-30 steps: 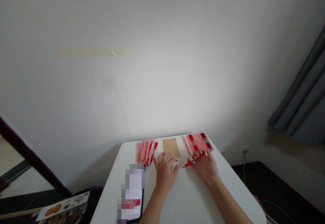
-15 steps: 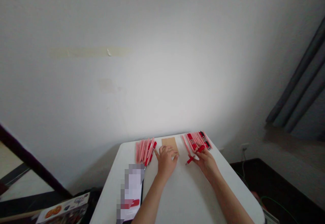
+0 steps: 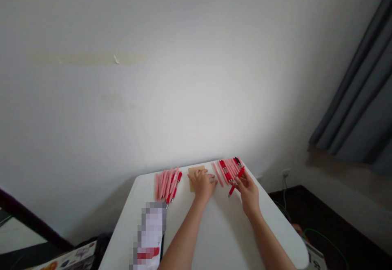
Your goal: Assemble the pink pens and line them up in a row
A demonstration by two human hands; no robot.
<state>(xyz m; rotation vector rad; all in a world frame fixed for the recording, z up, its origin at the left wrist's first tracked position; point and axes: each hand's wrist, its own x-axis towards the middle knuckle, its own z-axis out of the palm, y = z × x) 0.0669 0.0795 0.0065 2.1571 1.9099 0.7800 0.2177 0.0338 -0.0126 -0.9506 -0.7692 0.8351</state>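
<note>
My left hand (image 3: 204, 186) lies flat on a small brown card (image 3: 193, 172) at the far middle of the white table (image 3: 226, 233), fingers spread. My right hand (image 3: 248, 192) pinches a red pen (image 3: 235, 181) by its upper end, the tip pointing down-left toward the table. Just beyond that hand lies a row of pink and red pens (image 3: 228, 168). A second bunch of pink pens (image 3: 167, 183) lies left of the card.
A blurred-out white and red object (image 3: 150, 235) sits at the table's near left edge. A white wall rises right behind the table. Grey curtains (image 3: 358, 106) hang at the right. A printed box (image 3: 70, 257) lies on the floor at lower left.
My left hand slid forward onto the brown card. My right hand lifted the red pen off the table beside the right row. The camera shifted to the right.
</note>
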